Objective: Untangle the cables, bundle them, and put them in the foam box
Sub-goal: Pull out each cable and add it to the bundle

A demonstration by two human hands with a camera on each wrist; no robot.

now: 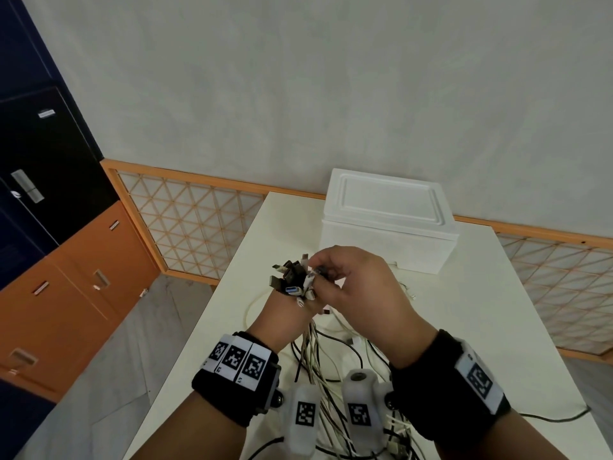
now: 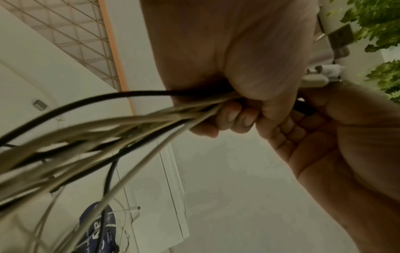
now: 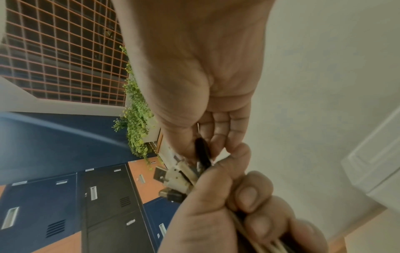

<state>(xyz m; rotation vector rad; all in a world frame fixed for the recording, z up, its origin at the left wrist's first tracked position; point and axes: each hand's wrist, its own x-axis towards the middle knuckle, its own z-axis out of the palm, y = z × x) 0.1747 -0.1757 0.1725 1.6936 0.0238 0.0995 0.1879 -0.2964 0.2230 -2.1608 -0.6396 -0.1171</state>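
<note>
Table (image 1: 497, 293): left hand (image 1: 288, 313) grips cables (image 1: 318, 356), right hand (image 1: 351, 287) pinches black plug (image 3: 202, 150), tip hidden.

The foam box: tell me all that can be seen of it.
The foam box is white, rectangular, of what looks like expanded foam. Its lid is on, with a raised rim framing a recessed panel. It stands upright at the table's far end, near the wall. Neither of the hands touches it; the cables lie in front of it, apart. Its inside is hidden.
</note>
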